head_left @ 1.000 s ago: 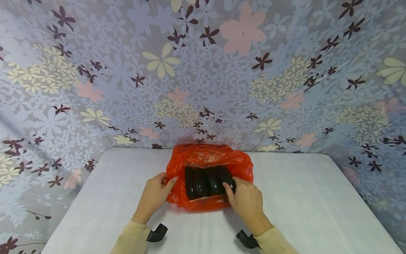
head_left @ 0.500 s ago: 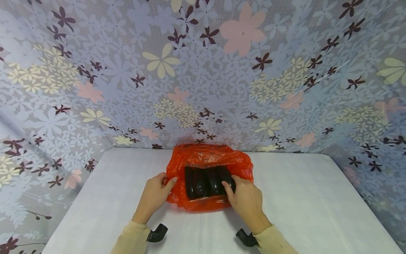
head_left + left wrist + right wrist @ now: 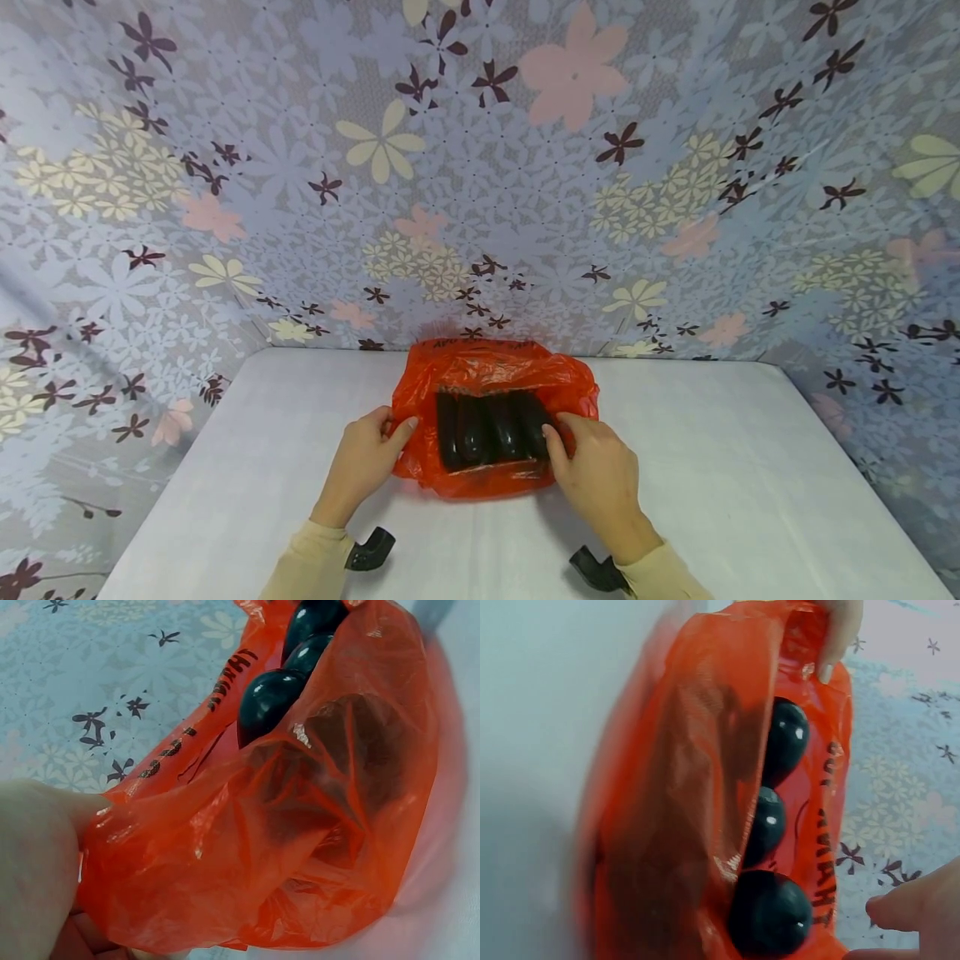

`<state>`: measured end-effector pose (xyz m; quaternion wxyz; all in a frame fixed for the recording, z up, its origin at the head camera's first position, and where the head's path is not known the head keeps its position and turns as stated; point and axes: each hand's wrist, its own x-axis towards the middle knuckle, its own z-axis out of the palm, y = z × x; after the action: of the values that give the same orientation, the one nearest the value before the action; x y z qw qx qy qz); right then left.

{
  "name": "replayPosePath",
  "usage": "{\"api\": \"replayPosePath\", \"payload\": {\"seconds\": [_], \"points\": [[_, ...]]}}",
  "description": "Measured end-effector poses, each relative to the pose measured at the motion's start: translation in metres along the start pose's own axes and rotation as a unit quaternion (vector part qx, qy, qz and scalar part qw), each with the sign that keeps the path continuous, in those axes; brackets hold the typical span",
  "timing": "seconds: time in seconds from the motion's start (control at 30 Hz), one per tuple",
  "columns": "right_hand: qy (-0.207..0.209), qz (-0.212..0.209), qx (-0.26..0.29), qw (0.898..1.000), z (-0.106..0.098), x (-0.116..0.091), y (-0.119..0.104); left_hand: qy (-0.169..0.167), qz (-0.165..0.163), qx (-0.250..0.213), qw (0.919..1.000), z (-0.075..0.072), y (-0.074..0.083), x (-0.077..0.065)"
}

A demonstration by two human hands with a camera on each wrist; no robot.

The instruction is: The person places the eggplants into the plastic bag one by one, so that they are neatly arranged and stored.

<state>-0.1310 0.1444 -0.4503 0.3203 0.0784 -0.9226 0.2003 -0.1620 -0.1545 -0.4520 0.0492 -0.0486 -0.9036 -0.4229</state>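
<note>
A red plastic bag (image 3: 480,483) with black lettering lies with its mouth spread, holding several glossy dark eggplants (image 3: 506,429) side by side. Rounded ends of the eggplants (image 3: 264,705) show past the bag's edge in the left wrist view. My left hand (image 3: 367,454) pinches the left side of the bag between thumb and fingers. At the right side, my right hand (image 3: 600,467) is beside the outermost eggplant, its thumb and forefinger apart. The right wrist view shows that thumb (image 3: 900,904) off the bag, close to the eggplants (image 3: 771,911); the other fingertips are mostly hidden.
A white-covered table (image 3: 697,467) carries the bag near its back edge. Behind it rises a flower-patterned wall covering (image 3: 480,167). Below each wrist sits a black wrist-camera mount, the left one (image 3: 371,550) and the right one (image 3: 596,571).
My right hand has let go of the rightmost eggplant's end and drawn slightly to the right. My left hand still pinches the bag, almost unmoved.
</note>
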Motion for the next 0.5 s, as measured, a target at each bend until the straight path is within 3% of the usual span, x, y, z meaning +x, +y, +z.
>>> {"api": "replayPosePath", "payload": {"seconds": [0.27,0.5], "points": [[0.039,-0.006,0.031,0.999,-0.018,0.000,0.008,0.008,-0.001,0.012,0.9999,-0.004,0.002,-0.001],[0.036,0.016,0.034,0.999,-0.029,0.002,0.024,-0.007,-0.012,0.023,0.9997,-0.009,0.002,-0.001]]}}
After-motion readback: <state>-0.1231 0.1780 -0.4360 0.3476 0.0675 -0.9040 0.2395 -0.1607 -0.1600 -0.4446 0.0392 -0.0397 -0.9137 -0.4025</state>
